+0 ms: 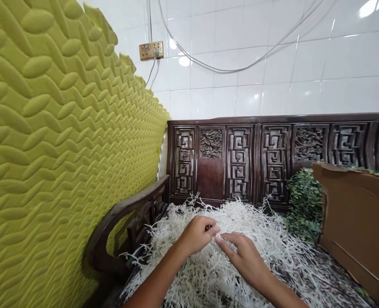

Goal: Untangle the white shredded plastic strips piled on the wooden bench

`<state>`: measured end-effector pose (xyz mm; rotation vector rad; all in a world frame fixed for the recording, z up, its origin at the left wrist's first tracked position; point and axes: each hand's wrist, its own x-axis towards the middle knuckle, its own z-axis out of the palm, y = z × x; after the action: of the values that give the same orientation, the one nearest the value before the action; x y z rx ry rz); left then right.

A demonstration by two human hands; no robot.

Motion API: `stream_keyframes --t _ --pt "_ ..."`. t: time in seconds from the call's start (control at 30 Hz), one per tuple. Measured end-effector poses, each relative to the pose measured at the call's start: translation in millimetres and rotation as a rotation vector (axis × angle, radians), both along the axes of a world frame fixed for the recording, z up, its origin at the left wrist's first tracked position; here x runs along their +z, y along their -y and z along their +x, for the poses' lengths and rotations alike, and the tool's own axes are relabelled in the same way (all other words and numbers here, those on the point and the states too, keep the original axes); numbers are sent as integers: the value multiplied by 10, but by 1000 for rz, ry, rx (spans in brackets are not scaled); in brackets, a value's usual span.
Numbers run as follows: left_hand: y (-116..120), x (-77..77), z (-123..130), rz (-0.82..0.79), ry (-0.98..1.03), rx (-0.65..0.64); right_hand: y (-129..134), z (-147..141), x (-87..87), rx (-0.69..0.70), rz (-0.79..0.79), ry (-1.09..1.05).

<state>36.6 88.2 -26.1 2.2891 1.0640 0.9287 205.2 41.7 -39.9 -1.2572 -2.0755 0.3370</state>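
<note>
A large heap of white, thin, branching stems (205, 273) covers the bench seat in front of me. Above it, my left hand (198, 234) is closed, thumb and fingers pinched on a small whitish piece. My right hand (241, 252) meets it from the right, fingertips pressed together at the same spot. The tips of both hands nearly touch. What lies between them is too small to make out fully, though it looks white like the stems.
A dark carved wooden bench back (210, 179) runs behind the heap, with a curved armrest (104, 239) at left. Yellow textured foam matting (64, 149) fills the left side. Green foliage (305, 205) and a cardboard box (359, 226) stand at right. A socket (151, 50) is on the tiled wall.
</note>
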Motion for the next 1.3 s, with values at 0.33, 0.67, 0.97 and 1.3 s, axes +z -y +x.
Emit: stream_keyframes --t 0.33,0.67,0.97,1.3 --pt "-515 -260 -588 12 140 482 320 -344 -24 210 101 314" --pt "-314 -172 -380 -29 157 249 -54 110 -157 17 6 162" --pt "-31 49 -151 -165 -99 -146 -121 144 -202 57 -127 -143" --pt "-120 -26 -116 -60 -126 -192 -153 200 -197 38 -124 -171"
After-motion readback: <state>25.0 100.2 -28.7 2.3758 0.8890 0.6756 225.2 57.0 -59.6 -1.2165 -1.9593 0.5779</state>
